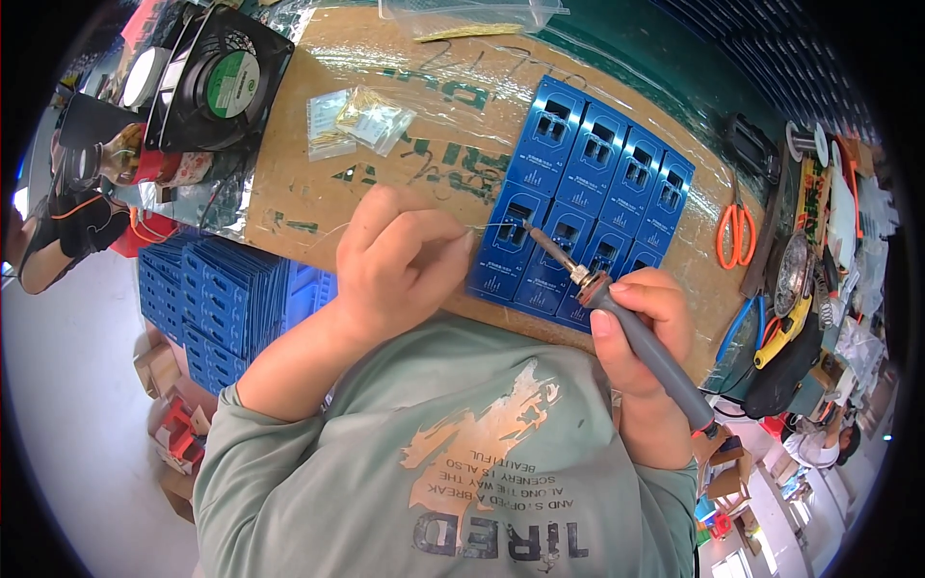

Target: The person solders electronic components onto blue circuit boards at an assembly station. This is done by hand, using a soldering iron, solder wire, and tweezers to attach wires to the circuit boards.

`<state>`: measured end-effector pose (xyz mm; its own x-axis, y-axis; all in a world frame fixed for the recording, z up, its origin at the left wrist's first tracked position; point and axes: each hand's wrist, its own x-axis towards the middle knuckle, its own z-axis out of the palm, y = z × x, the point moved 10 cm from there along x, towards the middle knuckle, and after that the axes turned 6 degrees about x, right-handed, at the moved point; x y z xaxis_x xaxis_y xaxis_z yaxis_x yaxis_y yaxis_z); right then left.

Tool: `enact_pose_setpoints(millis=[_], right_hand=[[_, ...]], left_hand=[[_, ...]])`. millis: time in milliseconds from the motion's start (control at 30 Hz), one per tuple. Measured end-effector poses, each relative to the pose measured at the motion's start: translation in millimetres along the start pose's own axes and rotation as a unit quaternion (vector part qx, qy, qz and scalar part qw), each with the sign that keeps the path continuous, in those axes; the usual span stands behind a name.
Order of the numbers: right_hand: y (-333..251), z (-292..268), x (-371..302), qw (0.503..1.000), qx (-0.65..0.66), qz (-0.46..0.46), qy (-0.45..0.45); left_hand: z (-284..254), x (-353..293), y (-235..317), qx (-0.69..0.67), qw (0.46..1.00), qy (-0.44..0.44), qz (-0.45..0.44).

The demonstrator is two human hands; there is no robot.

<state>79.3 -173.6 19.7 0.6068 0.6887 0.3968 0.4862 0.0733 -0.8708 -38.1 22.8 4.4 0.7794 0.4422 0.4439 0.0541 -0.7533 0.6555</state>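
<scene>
A blue panel of circuit boards [578,202] lies on the brown work surface in front of me, its cells in two rows with dark cutouts and white markings. My right hand [644,328] grips a grey soldering iron [647,352], whose tip reaches a cell at the panel's left part. Pinched in my left hand [405,249] is a thin solder wire [493,225]; its end runs over the panel close to the iron's tip. Whether tip and wire touch cannot be made out. The left hand is just left of the panel.
Small clear bags of golden pins [358,120] lie beyond my left hand. A black fan [224,79] stands far left, above stacked blue boards [207,299]. Orange-handled scissors [735,234], pliers [740,328] and a yellow cutter [782,332] lie right. A clear plastic box [472,17] sits at the back.
</scene>
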Motion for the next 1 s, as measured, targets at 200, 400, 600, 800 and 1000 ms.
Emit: enact_pose_setpoints(millis=[200,400,600,800,1000], right_hand=[[3,-1,-2,1.000,0.006,0.003,0.002],[0,2,2,1.000,0.012,0.000,-0.003],[-8,5,5,0.999,-0.003,-0.022,-0.026],[-11,7,6,0.999,-0.011,-0.029,-0.040],[-10,8,7,0.998,-0.011,-0.040,-0.047]], left_hand=[[11,-1,15,-0.053,0.991,-0.081,0.093],[11,-3,19,-0.046,0.991,-0.055,0.111],[12,-3,21,-0.016,0.992,-0.039,0.120],[13,-3,22,-0.016,0.992,-0.023,0.121],[14,-3,24,-0.016,0.990,-0.040,0.134]])
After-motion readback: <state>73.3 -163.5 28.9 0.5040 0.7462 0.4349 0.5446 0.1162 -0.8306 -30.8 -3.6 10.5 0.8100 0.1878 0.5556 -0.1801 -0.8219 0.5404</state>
